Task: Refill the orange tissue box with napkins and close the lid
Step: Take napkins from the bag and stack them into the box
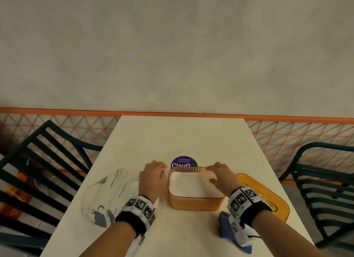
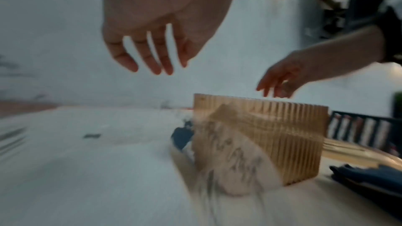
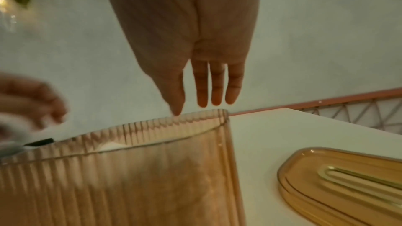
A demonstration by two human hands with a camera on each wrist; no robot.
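Note:
The ribbed orange tissue box (image 1: 195,202) (image 2: 280,137) (image 3: 135,178) stands open on the white table, filled with a stack of white napkins (image 1: 191,186). Its orange lid (image 1: 266,195) (image 3: 348,183), with a gold-rimmed slot, lies flat on the table to the box's right. My right hand (image 1: 218,175) (image 3: 195,102) hovers over the box's far right rim with straight fingers, holding nothing. My left hand (image 1: 153,172) (image 2: 152,64) is just left of the box, above the table, fingers loose and empty.
An empty clear napkin wrapper (image 1: 107,195) with black print lies left of the box. A blue cloth (image 1: 229,230) lies at the front right. A purple round sticker (image 1: 183,162) sits behind the box. Dark slatted chairs (image 1: 44,161) flank the table.

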